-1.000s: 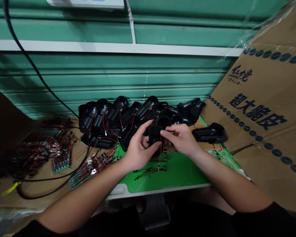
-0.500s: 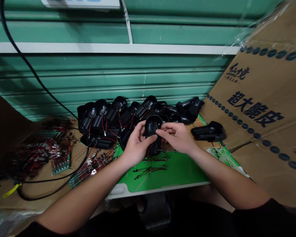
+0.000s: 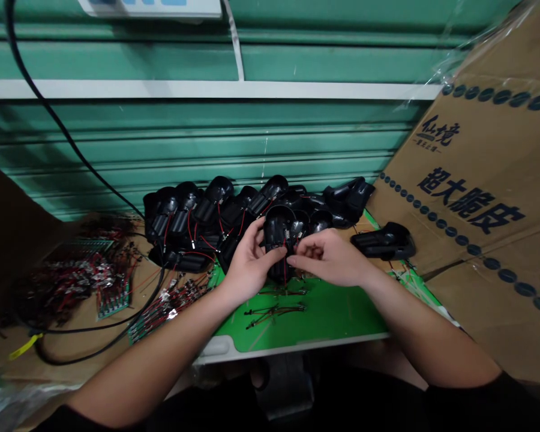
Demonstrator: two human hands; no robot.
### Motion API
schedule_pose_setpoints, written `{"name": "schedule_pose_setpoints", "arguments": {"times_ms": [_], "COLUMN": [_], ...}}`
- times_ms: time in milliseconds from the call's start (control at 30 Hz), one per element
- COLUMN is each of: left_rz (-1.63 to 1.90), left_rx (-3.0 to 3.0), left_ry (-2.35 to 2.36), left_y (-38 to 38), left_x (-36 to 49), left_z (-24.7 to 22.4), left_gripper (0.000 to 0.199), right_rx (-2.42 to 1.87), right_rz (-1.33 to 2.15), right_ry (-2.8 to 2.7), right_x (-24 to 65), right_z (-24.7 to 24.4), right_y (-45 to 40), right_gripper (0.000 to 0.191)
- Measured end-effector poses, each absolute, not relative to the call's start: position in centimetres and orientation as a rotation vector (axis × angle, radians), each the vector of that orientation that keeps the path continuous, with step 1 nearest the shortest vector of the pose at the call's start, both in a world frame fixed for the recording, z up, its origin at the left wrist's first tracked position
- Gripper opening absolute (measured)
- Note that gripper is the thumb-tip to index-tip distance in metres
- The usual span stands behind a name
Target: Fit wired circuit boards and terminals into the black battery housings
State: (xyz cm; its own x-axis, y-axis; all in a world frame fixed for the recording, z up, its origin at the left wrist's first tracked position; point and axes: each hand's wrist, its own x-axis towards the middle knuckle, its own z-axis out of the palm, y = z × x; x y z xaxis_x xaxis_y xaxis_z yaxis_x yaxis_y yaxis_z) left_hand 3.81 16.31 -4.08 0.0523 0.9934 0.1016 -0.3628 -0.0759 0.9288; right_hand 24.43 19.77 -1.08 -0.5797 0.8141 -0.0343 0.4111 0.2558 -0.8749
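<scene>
My left hand [image 3: 252, 258] is closed round the left side of a black plastic housing [image 3: 278, 225], its thumb lying across the front. The housing has a rounded cup at the top and a narrower lower part, with thin red wire inside. At its right edge, my right hand [image 3: 326, 258] has thumb and fingers curled together in a pinch. Whatever is between those fingertips is too small to make out. Below both hands, loose wire leads with small ends [image 3: 274, 312] lie on a green board [image 3: 324, 321].
Behind my hands, several similar black housings [image 3: 216, 198] with red wires are piled against the green shutter [image 3: 184, 132]. Another black housing [image 3: 382, 241] lies at right beside a cardboard box [image 3: 481, 180]. Wired circuit boards [image 3: 112, 300] and a looping black cable [image 3: 67, 129] are at left.
My right hand has moved slightly down and right from the housing's cup, its fingers now curled near the red wire. My left hand keeps its hold on the housing.
</scene>
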Motion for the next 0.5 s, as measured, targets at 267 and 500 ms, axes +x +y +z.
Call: {"name": "schedule_pose_setpoints", "arguments": {"times_ms": [267, 500], "left_rz": [1.37, 1.367], "left_rx": [1.046, 0.97], "left_ry": [0.875, 0.848], "left_y": [16.4, 16.4], "left_x": [3.7, 3.8], "left_z": [-4.3, -4.2], "left_gripper": [0.081, 0.073], "right_rx": [-1.139, -0.922], "right_rz": [1.579, 1.579], "right_ry": [-1.926, -1.692], "right_x": [24.6, 24.3], "right_z": [-0.6, -0.5], "right_y": [20.0, 19.9], "right_gripper": [0.03, 0.049]}}
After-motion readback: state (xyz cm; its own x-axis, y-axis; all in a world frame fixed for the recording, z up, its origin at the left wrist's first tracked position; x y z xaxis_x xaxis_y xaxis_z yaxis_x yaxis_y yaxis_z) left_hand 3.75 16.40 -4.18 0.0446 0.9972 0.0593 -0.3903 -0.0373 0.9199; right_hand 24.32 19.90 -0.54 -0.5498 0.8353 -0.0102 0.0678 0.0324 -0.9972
